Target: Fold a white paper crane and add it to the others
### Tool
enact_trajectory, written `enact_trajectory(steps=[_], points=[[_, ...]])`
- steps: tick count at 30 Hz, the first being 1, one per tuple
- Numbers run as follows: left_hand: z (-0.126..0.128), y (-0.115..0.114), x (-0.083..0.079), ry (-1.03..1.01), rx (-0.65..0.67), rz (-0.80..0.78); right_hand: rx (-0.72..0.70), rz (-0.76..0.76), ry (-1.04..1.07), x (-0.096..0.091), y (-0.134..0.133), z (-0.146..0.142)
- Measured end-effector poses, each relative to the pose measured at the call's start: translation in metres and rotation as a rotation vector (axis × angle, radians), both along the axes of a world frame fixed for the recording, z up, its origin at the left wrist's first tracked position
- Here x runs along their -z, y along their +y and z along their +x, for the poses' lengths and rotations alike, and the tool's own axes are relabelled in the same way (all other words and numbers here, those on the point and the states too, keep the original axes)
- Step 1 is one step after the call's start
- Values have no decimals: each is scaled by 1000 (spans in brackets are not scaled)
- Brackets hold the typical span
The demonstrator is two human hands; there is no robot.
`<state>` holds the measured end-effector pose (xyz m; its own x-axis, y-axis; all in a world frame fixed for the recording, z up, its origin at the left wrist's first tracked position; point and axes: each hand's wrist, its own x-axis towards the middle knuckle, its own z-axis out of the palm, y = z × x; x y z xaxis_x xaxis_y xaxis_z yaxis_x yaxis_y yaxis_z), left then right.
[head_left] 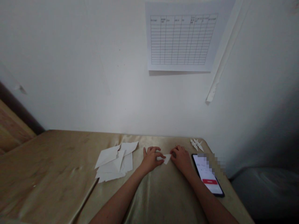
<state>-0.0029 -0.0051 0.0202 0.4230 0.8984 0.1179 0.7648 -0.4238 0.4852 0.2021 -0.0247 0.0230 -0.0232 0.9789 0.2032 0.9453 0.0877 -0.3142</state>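
Both my hands rest on a table covered with a shiny beige cloth [161, 199]. Between them lies a small folded white paper piece [166, 158]. My left hand [151, 158] pinches its left side with curled fingers. My right hand [181, 158] is closed on its right edge, fingers bent down onto the paper. Most of the small piece is hidden by the fingers.
A loose pile of white paper sheets [115, 161] lies left of my hands. A phone [207, 179] with a lit screen lies to the right. Small folded paper figures [196, 144] sit at the far right corner. A printed table sheet [181, 39] hangs on the wall.
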Motion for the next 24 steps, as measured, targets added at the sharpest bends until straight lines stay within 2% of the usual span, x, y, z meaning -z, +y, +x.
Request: enact_trajectory(steps=[10, 24], points=[[1, 0, 0, 6, -3, -1, 47, -39, 4, 5, 10, 3], [1, -1, -2, 10, -1, -3, 27, 29, 28, 12, 3, 4]])
